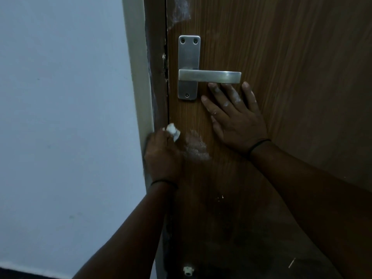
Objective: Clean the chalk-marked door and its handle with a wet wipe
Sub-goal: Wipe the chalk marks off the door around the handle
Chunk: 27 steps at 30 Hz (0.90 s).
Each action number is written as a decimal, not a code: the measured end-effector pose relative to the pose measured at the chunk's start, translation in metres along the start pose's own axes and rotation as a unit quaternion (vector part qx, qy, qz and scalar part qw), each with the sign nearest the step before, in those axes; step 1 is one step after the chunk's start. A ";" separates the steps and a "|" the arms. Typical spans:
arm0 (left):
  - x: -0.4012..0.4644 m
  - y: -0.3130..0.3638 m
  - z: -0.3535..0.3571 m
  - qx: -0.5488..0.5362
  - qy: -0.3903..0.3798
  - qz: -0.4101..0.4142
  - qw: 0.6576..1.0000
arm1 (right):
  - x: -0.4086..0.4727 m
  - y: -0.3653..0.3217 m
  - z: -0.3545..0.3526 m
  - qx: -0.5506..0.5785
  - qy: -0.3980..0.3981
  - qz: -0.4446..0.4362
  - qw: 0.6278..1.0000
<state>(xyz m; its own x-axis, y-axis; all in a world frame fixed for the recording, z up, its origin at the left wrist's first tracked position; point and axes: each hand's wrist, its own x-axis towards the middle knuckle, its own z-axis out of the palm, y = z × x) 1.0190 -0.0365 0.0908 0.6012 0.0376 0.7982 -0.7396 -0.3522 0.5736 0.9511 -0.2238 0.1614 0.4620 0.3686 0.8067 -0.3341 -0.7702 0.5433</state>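
Left hand [164, 156] grips the wet wipe [172, 131] at the door [281, 57] edge; right hand [235, 115] presses flat under the handle [210, 76]; chalk smears [196, 147] remain, so cleaning looks unfinished.

Dim, bluish, soft-focus view (darkest toward the bottom), slight wide-angle bending at the edges.

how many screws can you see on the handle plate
3. Two sit side by side at the top of the handle plate, left screw and right screw; the third screw is at the bottom. The lever may hide more.
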 end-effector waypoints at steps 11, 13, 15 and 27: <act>0.006 0.025 0.024 -0.027 -0.012 0.112 0.993 | 0.000 0.001 0.003 0.002 -0.006 -0.004 1.000; -0.007 0.017 0.021 -0.020 -0.039 0.107 0.993 | -0.001 0.001 0.002 0.003 -0.005 -0.001 1.000; -0.028 0.001 0.013 0.002 -0.080 0.102 0.992 | -0.001 0.000 0.001 0.004 -0.008 -0.002 1.000; -0.034 0.012 0.025 0.048 -0.160 0.269 0.948 | -0.007 0.027 -0.008 0.022 -0.017 -0.084 0.996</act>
<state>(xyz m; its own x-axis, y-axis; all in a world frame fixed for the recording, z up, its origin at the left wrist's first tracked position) 0.9974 -0.0653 0.0656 0.2165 -0.4526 0.8650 -0.9437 -0.3239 0.0668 0.9326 -0.2434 0.1723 0.5363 0.4776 0.6959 -0.2130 -0.7212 0.6592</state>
